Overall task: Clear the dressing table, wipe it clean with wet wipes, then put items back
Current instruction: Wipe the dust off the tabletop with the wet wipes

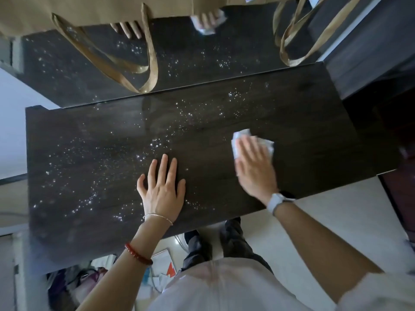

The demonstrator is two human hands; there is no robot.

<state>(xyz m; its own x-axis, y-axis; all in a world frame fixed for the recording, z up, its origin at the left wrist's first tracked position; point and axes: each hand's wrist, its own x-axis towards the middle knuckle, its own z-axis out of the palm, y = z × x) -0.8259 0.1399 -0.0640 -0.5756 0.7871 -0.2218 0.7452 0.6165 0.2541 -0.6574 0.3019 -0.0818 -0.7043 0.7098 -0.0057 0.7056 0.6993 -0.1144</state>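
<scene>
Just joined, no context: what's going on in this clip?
A person is wiping a dark dressing table by hand. The right hand presses a crumpled white wet wipe flat on the right part of the top, while the left hand rests open, palm down, near the middle front. The top holds no items, only scattered shiny droplets, mostly left and centre. A mirror at the back reflects both hands. Some clutter lies on the floor under the table.
</scene>
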